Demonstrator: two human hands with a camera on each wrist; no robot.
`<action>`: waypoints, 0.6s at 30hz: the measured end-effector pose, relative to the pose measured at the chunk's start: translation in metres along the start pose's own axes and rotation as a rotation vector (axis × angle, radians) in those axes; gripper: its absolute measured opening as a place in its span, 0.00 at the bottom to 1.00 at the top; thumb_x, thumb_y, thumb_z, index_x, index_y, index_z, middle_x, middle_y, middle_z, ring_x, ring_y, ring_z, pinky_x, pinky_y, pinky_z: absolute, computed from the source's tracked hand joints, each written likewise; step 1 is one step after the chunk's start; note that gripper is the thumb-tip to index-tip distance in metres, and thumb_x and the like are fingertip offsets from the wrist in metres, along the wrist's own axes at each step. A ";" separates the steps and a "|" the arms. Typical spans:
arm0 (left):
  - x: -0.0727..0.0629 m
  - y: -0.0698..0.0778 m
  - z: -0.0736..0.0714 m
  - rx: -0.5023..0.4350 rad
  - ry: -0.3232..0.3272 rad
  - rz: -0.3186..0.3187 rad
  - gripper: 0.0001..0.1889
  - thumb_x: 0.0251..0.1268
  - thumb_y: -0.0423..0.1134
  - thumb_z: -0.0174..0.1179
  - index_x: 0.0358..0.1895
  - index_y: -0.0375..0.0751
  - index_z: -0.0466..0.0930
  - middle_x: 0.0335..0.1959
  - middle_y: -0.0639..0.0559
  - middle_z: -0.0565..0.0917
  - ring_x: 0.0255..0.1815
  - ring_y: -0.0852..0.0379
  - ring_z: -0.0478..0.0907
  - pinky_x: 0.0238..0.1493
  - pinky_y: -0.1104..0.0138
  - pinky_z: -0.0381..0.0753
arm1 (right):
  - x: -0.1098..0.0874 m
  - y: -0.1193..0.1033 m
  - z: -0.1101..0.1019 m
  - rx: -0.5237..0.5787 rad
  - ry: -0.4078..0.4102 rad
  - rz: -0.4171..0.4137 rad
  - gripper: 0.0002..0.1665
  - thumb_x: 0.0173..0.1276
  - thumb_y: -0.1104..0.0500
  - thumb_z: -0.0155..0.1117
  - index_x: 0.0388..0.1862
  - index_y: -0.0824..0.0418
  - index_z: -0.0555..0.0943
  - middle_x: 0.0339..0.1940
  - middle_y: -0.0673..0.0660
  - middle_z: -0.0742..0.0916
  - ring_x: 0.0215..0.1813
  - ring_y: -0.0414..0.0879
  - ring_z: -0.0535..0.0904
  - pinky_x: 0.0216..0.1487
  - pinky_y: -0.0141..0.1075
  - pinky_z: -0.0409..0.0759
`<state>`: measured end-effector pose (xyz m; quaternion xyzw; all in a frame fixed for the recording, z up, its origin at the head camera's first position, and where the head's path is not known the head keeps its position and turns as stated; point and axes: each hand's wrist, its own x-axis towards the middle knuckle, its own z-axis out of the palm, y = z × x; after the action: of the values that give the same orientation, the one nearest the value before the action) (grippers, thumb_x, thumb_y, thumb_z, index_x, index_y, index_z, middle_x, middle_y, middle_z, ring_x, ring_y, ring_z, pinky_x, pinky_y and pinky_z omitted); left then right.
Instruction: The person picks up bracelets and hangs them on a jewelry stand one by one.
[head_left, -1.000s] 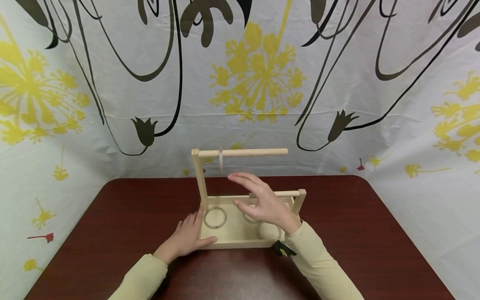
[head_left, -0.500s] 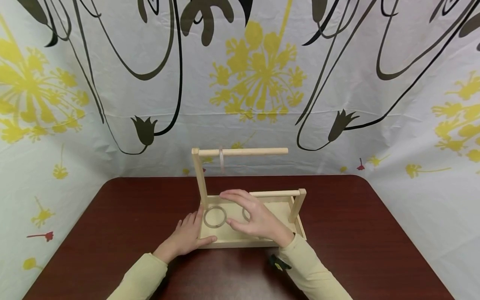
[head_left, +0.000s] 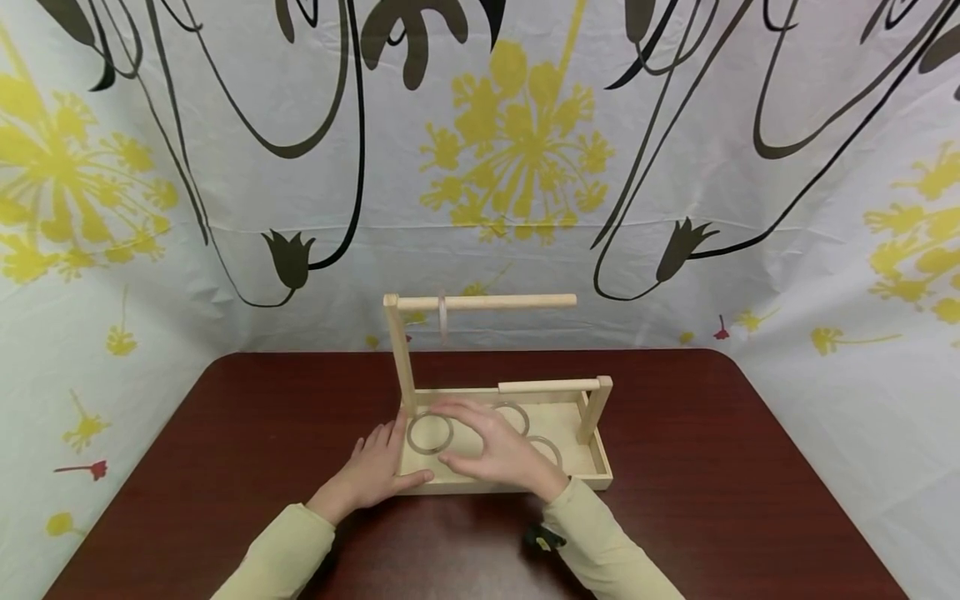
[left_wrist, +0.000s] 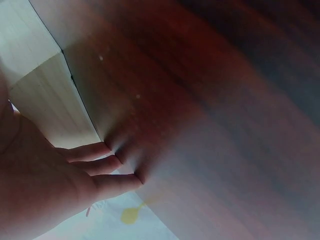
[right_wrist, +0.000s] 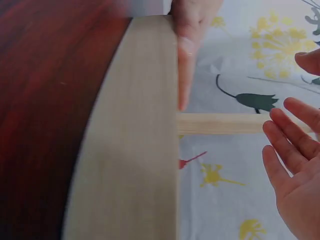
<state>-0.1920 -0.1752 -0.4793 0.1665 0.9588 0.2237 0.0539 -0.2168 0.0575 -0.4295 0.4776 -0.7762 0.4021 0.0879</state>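
Note:
A shallow wooden tray [head_left: 480, 487] stands on the table, with a tall post and upper rod [head_left: 510, 302] at its left and a lower rod [head_left: 547, 386] at its right. One pale ring [head_left: 443, 321] hangs on the upper rod. Inside the tray lie a left ring [head_left: 410, 442], a middle ring [head_left: 525, 415] and a right ring [head_left: 553, 447]. My left hand [head_left: 371, 471] rests at the tray's left end, its thumb over the front wall. My right hand [head_left: 491, 446] hovers over the tray beside the left ring, thumb and fingers apart, holding nothing.
The dark red-brown table [head_left: 712, 467] extends around the tray on all sides. Behind it hangs a white cloth [head_left: 480, 167] printed with yellow flowers and dark stems. A small black thing [head_left: 543, 537] is at the right sleeve.
My right hand has come down from below the upper rod and moved left over the tray, close to the left ring. My left hand and the rings stay where they were.

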 end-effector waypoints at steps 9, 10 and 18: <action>0.000 0.002 -0.002 -0.006 0.007 0.005 0.58 0.59 0.70 0.56 0.76 0.29 0.40 0.68 0.28 0.61 0.67 0.29 0.58 0.58 0.33 0.57 | 0.000 0.014 0.013 0.011 -0.024 0.076 0.33 0.59 0.60 0.71 0.64 0.61 0.75 0.62 0.56 0.77 0.65 0.48 0.70 0.63 0.42 0.68; -0.001 0.002 -0.002 -0.002 0.005 0.008 0.58 0.59 0.70 0.55 0.75 0.29 0.41 0.68 0.28 0.61 0.67 0.29 0.58 0.57 0.33 0.57 | 0.000 0.016 0.015 0.009 -0.027 0.085 0.33 0.59 0.60 0.71 0.64 0.61 0.75 0.62 0.56 0.77 0.65 0.48 0.70 0.63 0.42 0.68; -0.001 0.005 -0.005 0.014 -0.008 -0.008 0.56 0.60 0.66 0.59 0.75 0.28 0.42 0.69 0.30 0.61 0.67 0.31 0.59 0.58 0.34 0.59 | 0.002 0.021 0.021 -0.014 -0.091 0.179 0.36 0.59 0.57 0.72 0.66 0.63 0.73 0.64 0.56 0.76 0.66 0.49 0.70 0.63 0.44 0.68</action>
<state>-0.1908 -0.1729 -0.4728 0.1636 0.9608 0.2163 0.0574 -0.2300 0.0462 -0.4537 0.4234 -0.8218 0.3808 0.0197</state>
